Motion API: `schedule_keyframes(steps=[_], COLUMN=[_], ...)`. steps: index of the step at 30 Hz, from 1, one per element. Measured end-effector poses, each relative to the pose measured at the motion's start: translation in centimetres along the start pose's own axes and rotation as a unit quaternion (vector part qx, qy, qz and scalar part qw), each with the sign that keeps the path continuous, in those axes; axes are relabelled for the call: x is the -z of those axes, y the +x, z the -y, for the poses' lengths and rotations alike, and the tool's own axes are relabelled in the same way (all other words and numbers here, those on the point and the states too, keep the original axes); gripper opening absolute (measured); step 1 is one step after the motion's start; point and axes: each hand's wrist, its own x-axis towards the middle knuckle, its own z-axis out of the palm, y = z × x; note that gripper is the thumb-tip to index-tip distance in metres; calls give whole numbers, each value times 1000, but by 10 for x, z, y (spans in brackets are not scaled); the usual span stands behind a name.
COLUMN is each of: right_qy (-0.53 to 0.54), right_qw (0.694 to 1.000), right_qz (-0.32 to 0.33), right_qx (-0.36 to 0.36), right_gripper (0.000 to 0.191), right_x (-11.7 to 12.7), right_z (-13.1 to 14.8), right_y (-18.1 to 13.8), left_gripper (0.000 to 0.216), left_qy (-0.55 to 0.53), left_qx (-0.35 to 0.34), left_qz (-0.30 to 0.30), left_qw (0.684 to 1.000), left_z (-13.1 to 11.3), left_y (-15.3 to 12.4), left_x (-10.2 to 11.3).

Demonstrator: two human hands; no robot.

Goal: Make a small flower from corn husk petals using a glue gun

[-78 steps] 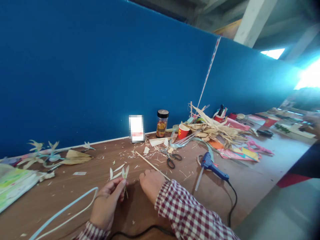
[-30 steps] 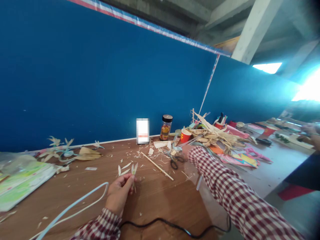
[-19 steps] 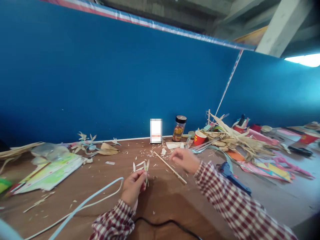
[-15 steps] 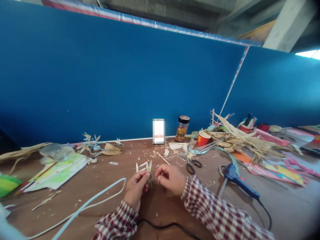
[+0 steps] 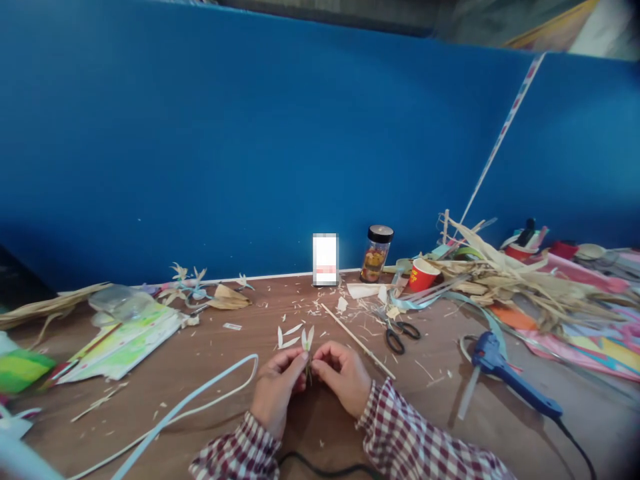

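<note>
My left hand (image 5: 277,387) is closed, thumb and fingers pinching a small sprig of pale corn-husk petals (image 5: 308,339). The petals point up, and thin stems hang below the fingertips. Close against the stems, my right hand (image 5: 346,379) is closed in a pinch; what lies between its fingertips is too small to make out. Just beyond the left fingers, a few loose cut petals (image 5: 287,342) rest on the brown table (image 5: 210,347). A thin stick (image 5: 357,340) slants behind the right hand, and black-handled scissors (image 5: 395,340) lie past it.
A blue glue gun (image 5: 515,380) with its cord lies at right. Behind are a black-lidded jar (image 5: 376,257), a red paper cup (image 5: 424,275) and piled dried husks (image 5: 495,280). At left are a painted sheet (image 5: 127,343) and a pale-blue looped strip (image 5: 200,387).
My right hand has come in against the stems at the left fingertips; before, a small gap lay between them. The camera view has tilted down and turned slightly left.
</note>
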Motion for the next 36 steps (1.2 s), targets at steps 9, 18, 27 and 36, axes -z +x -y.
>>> schedule_keyframes(steps=[9,18,27,36], right_qy=[12,19,35,40], right_qw=[1000,999,999,999], right_qz=[4,13,8,8], right_qx=[-4,-22,-27,-29], right_gripper=[9,11,12,13], right_x=[-2,-1,-2,-1], right_z=[2,7,8,8], right_y=[-2,-2,-2,-1], left_gripper=[26,29,28,30], left_qy=[2,20,29,26], left_qx=[15,6,0,-8], left_qz=[-2,-6,-8,-17], left_qw=[1000,1000,1000,999], left_z=[-1,2,0,1], left_y=[-1,2,0,0], left_x=[0,3,2,2])
